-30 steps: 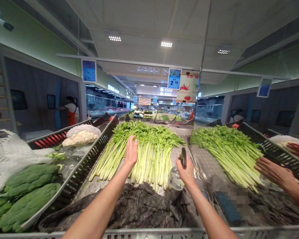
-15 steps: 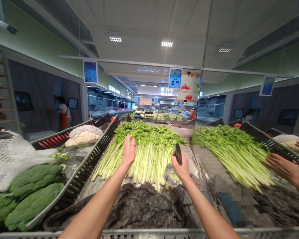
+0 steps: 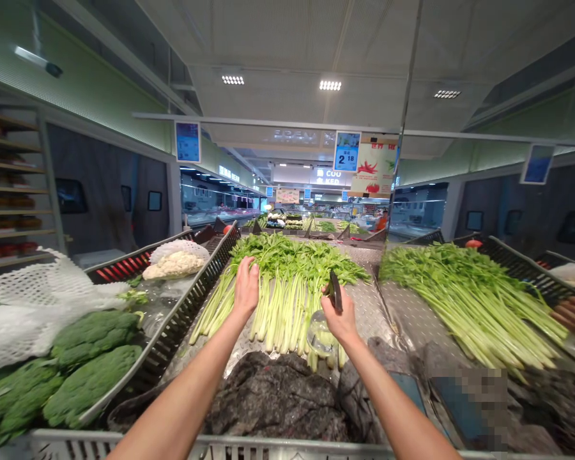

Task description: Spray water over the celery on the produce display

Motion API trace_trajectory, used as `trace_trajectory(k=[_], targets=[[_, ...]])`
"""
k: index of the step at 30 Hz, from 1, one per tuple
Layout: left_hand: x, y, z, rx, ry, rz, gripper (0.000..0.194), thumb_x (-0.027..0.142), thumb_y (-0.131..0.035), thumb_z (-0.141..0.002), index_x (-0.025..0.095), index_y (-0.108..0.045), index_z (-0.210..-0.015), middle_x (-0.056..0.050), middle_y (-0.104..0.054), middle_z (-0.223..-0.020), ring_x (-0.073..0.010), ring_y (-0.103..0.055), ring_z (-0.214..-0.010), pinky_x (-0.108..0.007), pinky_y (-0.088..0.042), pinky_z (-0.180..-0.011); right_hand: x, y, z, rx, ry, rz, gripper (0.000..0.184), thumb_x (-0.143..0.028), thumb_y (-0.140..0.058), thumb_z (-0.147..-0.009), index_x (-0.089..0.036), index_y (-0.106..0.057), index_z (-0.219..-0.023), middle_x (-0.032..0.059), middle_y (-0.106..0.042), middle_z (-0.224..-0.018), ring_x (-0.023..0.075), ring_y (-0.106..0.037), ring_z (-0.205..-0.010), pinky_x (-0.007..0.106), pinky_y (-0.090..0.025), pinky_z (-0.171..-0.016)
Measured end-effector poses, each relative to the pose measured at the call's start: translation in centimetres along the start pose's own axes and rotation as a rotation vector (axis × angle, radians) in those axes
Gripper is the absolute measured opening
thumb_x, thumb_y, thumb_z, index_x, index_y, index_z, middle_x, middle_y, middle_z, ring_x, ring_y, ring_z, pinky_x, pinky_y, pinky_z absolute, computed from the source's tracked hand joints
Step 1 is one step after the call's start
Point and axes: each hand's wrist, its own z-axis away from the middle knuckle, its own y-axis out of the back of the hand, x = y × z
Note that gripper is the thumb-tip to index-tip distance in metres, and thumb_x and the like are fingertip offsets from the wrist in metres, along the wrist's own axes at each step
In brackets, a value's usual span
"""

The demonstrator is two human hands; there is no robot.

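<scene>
Celery point(image 3: 287, 294) with leafy tops lies spread across the metal display surface, its pale stalks pointing toward me. My left hand point(image 3: 246, 287) is over the left part of the celery, fingers extended and nothing visible in them; whether it touches the stalks is unclear. Over the right part, my right hand point(image 3: 340, 313) grips what looks like a clear spray bottle point(image 3: 321, 335) with a black head point(image 3: 335, 291). Its round see-through body hangs below my fingers, above the stalk ends.
Crumpled dark grey cloth point(image 3: 273, 402) lies along the front, with a phone-like flat object point(image 3: 405, 390) at its right. A black slatted divider point(image 3: 172, 319) separates broccoli point(image 3: 93, 383), cauliflower point(image 3: 177, 263) and white foam netting point(image 3: 62, 287). The mirror point(image 3: 460, 287) at right reflects the celery.
The view has shifted left, so the surroundings sit further right. My right hand and the spray bottle have moved left over the celery; my left hand stays over the left stalks.
</scene>
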Motion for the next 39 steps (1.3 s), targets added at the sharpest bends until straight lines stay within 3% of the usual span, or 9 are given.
trace_trajectory(k=[5, 11, 20, 30, 35, 39], targets=[[-0.3, 0.8, -0.4, 0.018, 0.007, 0.014, 0.039, 0.041, -0.028, -0.08, 0.019, -0.046, -0.108, -0.008, -0.04, -0.124, -0.0211, -0.031, -0.119, -0.04, -0.021, -0.101, -0.5, -1.1, 0.5, -0.11, -0.081, -0.049, 0.022, -0.031, -0.041, -0.069, -0.016, -0.05, -0.082, -0.003, -0.047, -0.056, 0.0103, -0.041, -0.045, 0.022, -0.033, -0.043], [-0.5, 2.3, -0.9, 0.048, 0.004, -0.004, 0.038, 0.04, -0.029, -0.08, 0.019, -0.047, -0.106, -0.008, -0.042, -0.123, -0.0205, -0.031, -0.119, -0.038, -0.02, -0.101, -1.4, -1.7, 0.6, -0.041, -0.006, -0.046, 0.024, -0.031, -0.043, -0.067, -0.016, -0.052, -0.083, -0.0014, -0.051, -0.061, 0.0113, -0.046, -0.051, 0.023, -0.035, -0.048], [-0.8, 3.7, -1.3, 0.051, 0.011, -0.051, 0.038, 0.038, -0.028, -0.081, 0.017, -0.046, -0.106, -0.009, -0.041, -0.123, -0.0206, -0.032, -0.119, -0.037, -0.021, -0.1, -1.9, -4.4, 0.3, -0.106, -0.041, -0.052, 0.018, -0.03, -0.042, -0.068, -0.017, -0.05, -0.077, -0.0019, -0.049, -0.058, 0.0111, -0.043, -0.048, 0.022, -0.032, -0.044], [-1.5, 5.4, -1.9, 0.074, -0.014, -0.115, 0.038, 0.035, -0.026, -0.081, 0.014, -0.045, -0.107, -0.011, -0.044, -0.119, -0.0205, -0.033, -0.117, -0.036, -0.022, -0.1, -4.2, -5.5, 0.9, -0.106, 0.107, -0.106, 0.022, -0.029, -0.043, -0.068, -0.017, -0.05, -0.086, -0.0027, -0.049, -0.06, 0.0107, -0.044, -0.052, 0.023, -0.034, -0.05], [-1.6, 5.9, -2.0, 0.071, 0.008, -0.136, 0.04, 0.036, -0.025, -0.082, 0.015, -0.044, -0.109, -0.011, -0.043, -0.12, -0.0195, -0.034, -0.116, -0.036, -0.024, -0.099, -4.4, -7.4, 0.8, -0.222, 0.028, -0.176, 0.015, -0.026, -0.04, -0.07, -0.017, -0.049, -0.078, -0.0024, -0.047, -0.058, 0.0085, -0.04, -0.045, 0.021, -0.031, -0.042], [-2.0, 6.4, -2.1, 0.076, -0.003, -0.14, 0.04, 0.037, -0.025, -0.081, 0.015, -0.044, -0.108, -0.01, -0.043, -0.119, -0.0193, -0.035, -0.116, -0.036, -0.024, -0.099, -4.2, -8.9, 1.2, -0.205, 0.056, -0.123, 0.014, -0.025, -0.042, -0.067, -0.018, -0.049, -0.078, -0.0025, -0.048, -0.06, 0.0097, -0.043, -0.049, 0.021, -0.031, -0.045]])
